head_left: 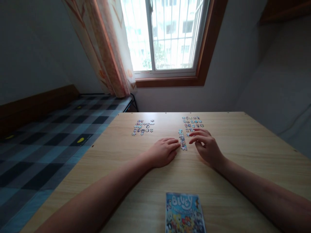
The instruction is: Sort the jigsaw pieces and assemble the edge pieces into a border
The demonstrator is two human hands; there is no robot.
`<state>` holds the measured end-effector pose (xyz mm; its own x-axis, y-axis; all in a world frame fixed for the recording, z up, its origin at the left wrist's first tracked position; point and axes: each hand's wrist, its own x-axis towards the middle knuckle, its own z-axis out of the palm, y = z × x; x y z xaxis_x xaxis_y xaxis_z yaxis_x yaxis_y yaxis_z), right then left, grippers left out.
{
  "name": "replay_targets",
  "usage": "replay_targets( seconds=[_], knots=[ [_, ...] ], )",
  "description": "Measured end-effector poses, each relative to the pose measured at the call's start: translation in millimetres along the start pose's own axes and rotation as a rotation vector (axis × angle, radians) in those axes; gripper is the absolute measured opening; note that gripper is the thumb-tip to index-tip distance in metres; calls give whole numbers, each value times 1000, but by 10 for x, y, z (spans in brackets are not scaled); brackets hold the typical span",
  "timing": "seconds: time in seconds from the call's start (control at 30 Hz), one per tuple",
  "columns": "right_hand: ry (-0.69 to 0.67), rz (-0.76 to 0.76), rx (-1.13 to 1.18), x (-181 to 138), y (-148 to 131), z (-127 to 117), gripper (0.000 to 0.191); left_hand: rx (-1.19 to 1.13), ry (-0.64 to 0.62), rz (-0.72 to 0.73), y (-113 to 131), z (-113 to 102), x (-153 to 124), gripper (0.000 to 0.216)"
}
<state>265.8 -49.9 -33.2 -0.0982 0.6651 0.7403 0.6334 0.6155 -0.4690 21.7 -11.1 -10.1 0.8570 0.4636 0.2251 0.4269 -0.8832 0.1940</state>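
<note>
A narrow joined strip of jigsaw puzzle pieces (182, 141) lies upright in the middle of the table. Against its left side rests my left hand (166, 150), palm down, fingers stretched out and fingertips touching or very near the strip. Just right of the strip hovers my right hand (205, 145), its fingers apart and slightly bent, with nothing visible between them. Its fingertips are close to a group of loose puzzle pieces (193, 121) spread in rows behind it, partly covering the nearest ones. Another group of puzzle pieces (142, 127) lies farther left.
A picture box or card marked "Bluey" (185, 213) lies at the near edge of the wooden table (136, 194). To the left stands a bed with a checked cover (60, 142). A window (172, 38) and a curtain (104, 42) are behind the table.
</note>
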Motion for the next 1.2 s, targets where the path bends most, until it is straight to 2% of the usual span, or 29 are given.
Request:
replay_targets(
  seconds=[0.67,1.2],
  knots=[
    [5,-23,-12,-6,-12,-3,30,-14,-8,-17,14,-16,-31,39],
    [-4,-28,-1,-12,4,20,30,-42,41,17,5,-66,-34,34]
  ],
)
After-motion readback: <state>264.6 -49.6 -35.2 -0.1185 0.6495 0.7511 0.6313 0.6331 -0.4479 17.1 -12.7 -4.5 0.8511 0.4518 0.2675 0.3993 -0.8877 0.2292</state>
